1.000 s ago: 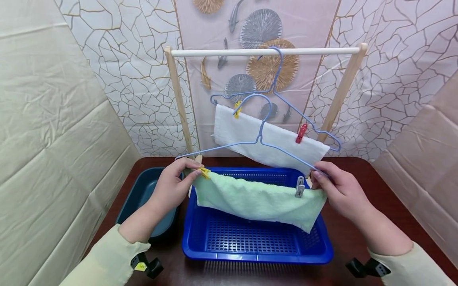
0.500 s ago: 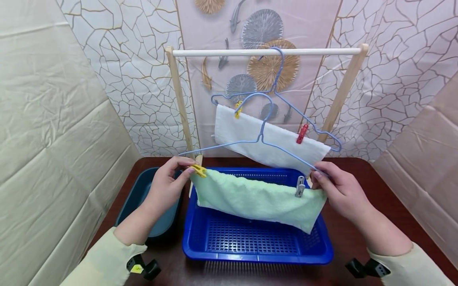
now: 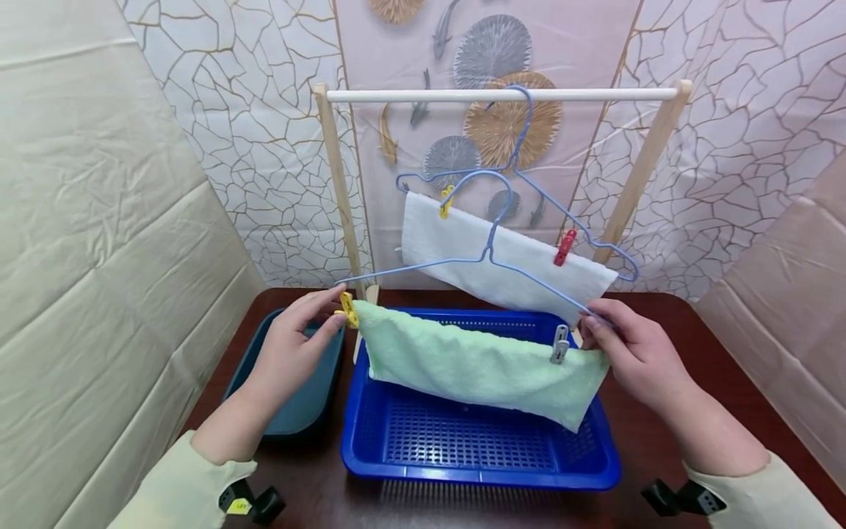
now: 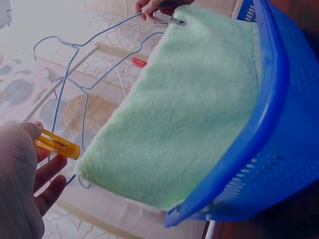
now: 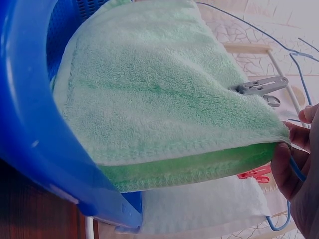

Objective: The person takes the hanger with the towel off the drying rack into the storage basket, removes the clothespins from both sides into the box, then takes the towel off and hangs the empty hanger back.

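Note:
A light green towel (image 3: 476,353) is draped over the lower bar of a blue wire hanger (image 3: 429,266), above the basket. My left hand (image 3: 291,353) pinches a yellow clothespin (image 4: 59,143) between thumb and fingers, its tip right beside the towel's left corner. The hanger's left end reaches the same fingertips in the head view. My right hand (image 3: 637,353) grips the hanger's right end by the towel's right corner, seen close in the right wrist view. A grey clothespin (image 5: 261,85) clips the towel near that hand.
Behind, a white towel (image 3: 496,253) with yellow and red (image 3: 565,247) clothespins hangs from a second blue hanger (image 3: 522,139) on a rack's white rod (image 3: 410,96). A blue slotted basket (image 3: 482,474) stands below the green towel. A teal tub (image 3: 297,404) sits left of it on the dark table (image 3: 317,485).
My left hand has moved left with the yellow clothespin, from on the towel's top edge to beside its left corner, turning it more upright. My right hand keeps its grip.

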A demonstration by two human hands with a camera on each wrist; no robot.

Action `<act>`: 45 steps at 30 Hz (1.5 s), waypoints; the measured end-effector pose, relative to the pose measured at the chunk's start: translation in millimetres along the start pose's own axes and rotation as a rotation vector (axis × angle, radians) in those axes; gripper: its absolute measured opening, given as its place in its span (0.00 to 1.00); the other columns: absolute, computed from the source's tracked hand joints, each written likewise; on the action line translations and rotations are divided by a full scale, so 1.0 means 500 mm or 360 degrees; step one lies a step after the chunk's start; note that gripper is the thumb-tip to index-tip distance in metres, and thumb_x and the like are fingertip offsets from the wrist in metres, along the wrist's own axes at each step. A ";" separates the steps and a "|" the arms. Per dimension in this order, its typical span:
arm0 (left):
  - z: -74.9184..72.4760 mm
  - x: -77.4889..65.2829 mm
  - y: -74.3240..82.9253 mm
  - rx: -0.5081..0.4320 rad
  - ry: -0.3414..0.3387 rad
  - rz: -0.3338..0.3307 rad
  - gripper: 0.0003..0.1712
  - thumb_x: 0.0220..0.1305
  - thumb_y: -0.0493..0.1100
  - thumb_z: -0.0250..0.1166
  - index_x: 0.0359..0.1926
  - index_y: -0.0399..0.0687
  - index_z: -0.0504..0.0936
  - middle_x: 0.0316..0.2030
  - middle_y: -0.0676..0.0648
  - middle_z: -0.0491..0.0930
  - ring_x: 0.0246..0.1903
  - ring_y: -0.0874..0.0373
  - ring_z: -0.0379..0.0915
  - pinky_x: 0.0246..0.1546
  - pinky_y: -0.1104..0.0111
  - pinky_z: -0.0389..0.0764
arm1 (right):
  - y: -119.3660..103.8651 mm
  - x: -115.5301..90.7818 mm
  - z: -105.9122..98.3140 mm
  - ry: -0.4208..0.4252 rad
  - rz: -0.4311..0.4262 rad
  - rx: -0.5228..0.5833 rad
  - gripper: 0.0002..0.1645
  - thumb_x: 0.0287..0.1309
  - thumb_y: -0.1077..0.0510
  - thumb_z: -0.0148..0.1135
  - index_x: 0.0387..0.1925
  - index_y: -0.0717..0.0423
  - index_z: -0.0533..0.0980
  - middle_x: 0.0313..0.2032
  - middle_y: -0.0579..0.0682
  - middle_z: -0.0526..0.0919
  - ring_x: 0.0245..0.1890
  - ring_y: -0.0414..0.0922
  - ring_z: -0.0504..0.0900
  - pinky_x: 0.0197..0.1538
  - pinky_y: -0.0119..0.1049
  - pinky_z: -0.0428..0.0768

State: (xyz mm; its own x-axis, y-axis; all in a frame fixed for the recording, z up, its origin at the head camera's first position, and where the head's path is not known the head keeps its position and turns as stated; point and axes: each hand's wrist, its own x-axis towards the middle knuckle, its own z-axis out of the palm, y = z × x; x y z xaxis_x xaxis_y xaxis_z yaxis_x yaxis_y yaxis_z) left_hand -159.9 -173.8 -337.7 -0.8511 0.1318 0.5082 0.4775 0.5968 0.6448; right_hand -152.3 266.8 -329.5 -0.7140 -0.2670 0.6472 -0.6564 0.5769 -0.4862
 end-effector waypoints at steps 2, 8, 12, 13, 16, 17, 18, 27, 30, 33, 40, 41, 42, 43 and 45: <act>-0.003 -0.001 -0.005 0.0014 0.0038 -0.0017 0.26 0.68 0.46 0.65 0.66 0.51 0.75 0.52 0.50 0.81 0.47 0.58 0.78 0.46 0.64 0.81 | 0.001 0.000 0.000 0.0006 -0.0004 0.0013 0.15 0.61 0.76 0.57 0.44 0.58 0.77 0.29 0.47 0.79 0.29 0.33 0.77 0.36 0.19 0.74; -0.017 -0.004 -0.024 0.0034 0.0125 -0.0022 0.23 0.65 0.43 0.68 0.61 0.50 0.79 0.46 0.50 0.82 0.44 0.58 0.78 0.36 0.75 0.77 | 0.002 0.000 0.000 0.0015 -0.0003 0.0018 0.14 0.62 0.76 0.56 0.43 0.59 0.77 0.28 0.47 0.79 0.28 0.33 0.77 0.36 0.19 0.74; -0.028 -0.004 -0.036 0.0086 0.0131 -0.0013 0.24 0.65 0.44 0.69 0.61 0.51 0.79 0.47 0.51 0.81 0.44 0.58 0.77 0.33 0.72 0.77 | 0.003 0.000 -0.001 0.0018 -0.0007 0.0018 0.14 0.62 0.76 0.56 0.43 0.59 0.77 0.28 0.47 0.79 0.28 0.33 0.77 0.36 0.18 0.74; -0.030 -0.003 -0.040 0.0104 0.0135 -0.0010 0.24 0.65 0.44 0.69 0.61 0.51 0.79 0.47 0.51 0.81 0.45 0.58 0.77 0.32 0.72 0.76 | 0.003 0.001 -0.001 0.0021 -0.0009 0.0019 0.14 0.61 0.77 0.56 0.43 0.59 0.77 0.28 0.47 0.79 0.28 0.33 0.77 0.36 0.18 0.74; -0.039 0.000 -0.051 0.0160 0.0150 -0.0002 0.25 0.64 0.43 0.70 0.62 0.51 0.79 0.47 0.50 0.81 0.45 0.57 0.76 0.32 0.73 0.75 | 0.004 0.001 -0.002 0.0032 -0.0013 0.0019 0.14 0.61 0.77 0.56 0.43 0.61 0.77 0.28 0.48 0.79 0.28 0.33 0.77 0.36 0.18 0.75; -0.042 0.001 -0.056 0.0178 0.0156 -0.0004 0.26 0.63 0.43 0.70 0.63 0.51 0.78 0.47 0.50 0.81 0.45 0.57 0.77 0.32 0.74 0.75 | 0.004 0.001 -0.003 0.0036 -0.0014 0.0023 0.14 0.60 0.78 0.56 0.43 0.61 0.77 0.28 0.48 0.79 0.28 0.33 0.77 0.36 0.18 0.75; -0.045 0.002 -0.060 0.0190 0.0163 -0.0005 0.26 0.63 0.43 0.70 0.62 0.51 0.79 0.47 0.49 0.81 0.45 0.56 0.77 0.33 0.73 0.74 | 0.004 0.001 -0.003 0.0040 -0.0014 0.0024 0.14 0.60 0.78 0.56 0.43 0.61 0.77 0.28 0.49 0.79 0.28 0.33 0.77 0.36 0.18 0.75; -0.062 0.015 -0.098 0.0266 0.0053 -0.0072 0.24 0.66 0.43 0.68 0.62 0.48 0.79 0.55 0.45 0.79 0.51 0.49 0.75 0.52 0.50 0.76 | 0.004 0.003 -0.002 0.0036 -0.0018 0.0044 0.14 0.60 0.78 0.56 0.43 0.62 0.77 0.28 0.49 0.80 0.29 0.33 0.77 0.37 0.18 0.76; -0.064 0.024 -0.114 0.0309 -0.0001 -0.0078 0.24 0.66 0.41 0.68 0.62 0.47 0.78 0.57 0.43 0.78 0.54 0.47 0.74 0.55 0.48 0.74 | 0.004 0.003 -0.002 0.0033 -0.0015 0.0054 0.14 0.60 0.78 0.56 0.43 0.63 0.77 0.29 0.50 0.80 0.29 0.32 0.77 0.37 0.18 0.76; -0.063 0.036 -0.134 0.0395 -0.0082 -0.0040 0.23 0.65 0.38 0.67 0.62 0.45 0.79 0.58 0.41 0.77 0.57 0.44 0.72 0.57 0.47 0.72 | 0.003 0.004 -0.002 0.0038 -0.0012 0.0056 0.15 0.59 0.79 0.56 0.43 0.63 0.77 0.29 0.50 0.80 0.29 0.32 0.77 0.37 0.18 0.77; -0.054 0.061 -0.186 0.0715 -0.0342 -0.0001 0.22 0.65 0.38 0.66 0.60 0.45 0.80 0.57 0.40 0.78 0.60 0.40 0.69 0.60 0.44 0.67 | 0.002 0.005 -0.003 0.0037 0.0001 0.0072 0.15 0.60 0.79 0.56 0.44 0.63 0.78 0.29 0.50 0.80 0.29 0.33 0.78 0.37 0.19 0.77; -0.053 0.063 -0.192 0.0754 -0.0388 -0.0013 0.22 0.65 0.38 0.65 0.60 0.45 0.80 0.58 0.40 0.78 0.60 0.40 0.69 0.60 0.44 0.66 | 0.003 0.005 -0.003 0.0034 0.0003 0.0075 0.15 0.60 0.79 0.56 0.44 0.63 0.78 0.29 0.50 0.80 0.29 0.33 0.78 0.37 0.19 0.77; -0.051 0.066 -0.198 0.0782 -0.0433 -0.0026 0.22 0.65 0.38 0.65 0.60 0.45 0.79 0.58 0.39 0.78 0.60 0.40 0.68 0.61 0.44 0.66 | 0.003 0.005 -0.003 0.0031 0.0005 0.0080 0.15 0.60 0.79 0.56 0.44 0.63 0.78 0.29 0.50 0.80 0.29 0.33 0.78 0.37 0.19 0.78; -0.049 0.068 -0.203 0.0804 -0.0478 -0.0030 0.22 0.65 0.38 0.65 0.61 0.45 0.79 0.58 0.39 0.78 0.60 0.40 0.68 0.61 0.43 0.66 | 0.003 0.005 -0.002 0.0028 0.0006 0.0080 0.15 0.60 0.78 0.56 0.44 0.63 0.78 0.29 0.50 0.80 0.29 0.33 0.78 0.37 0.19 0.78; -0.045 0.073 -0.213 0.0829 -0.0569 -0.0050 0.22 0.65 0.37 0.65 0.60 0.45 0.80 0.58 0.39 0.78 0.60 0.40 0.69 0.61 0.44 0.67 | 0.003 0.005 -0.002 0.0025 0.0007 0.0082 0.14 0.60 0.78 0.56 0.43 0.63 0.78 0.29 0.50 0.80 0.29 0.34 0.78 0.37 0.19 0.78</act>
State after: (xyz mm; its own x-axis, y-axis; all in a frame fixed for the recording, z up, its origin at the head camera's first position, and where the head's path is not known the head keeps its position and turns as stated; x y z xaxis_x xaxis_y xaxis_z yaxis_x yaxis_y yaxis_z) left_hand -236.9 -250.2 -374.7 -0.9263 0.3107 0.2133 0.3589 0.8999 0.2478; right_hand -155.0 267.7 -328.2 -0.7132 -0.2523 0.6540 -0.6654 0.5371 -0.5184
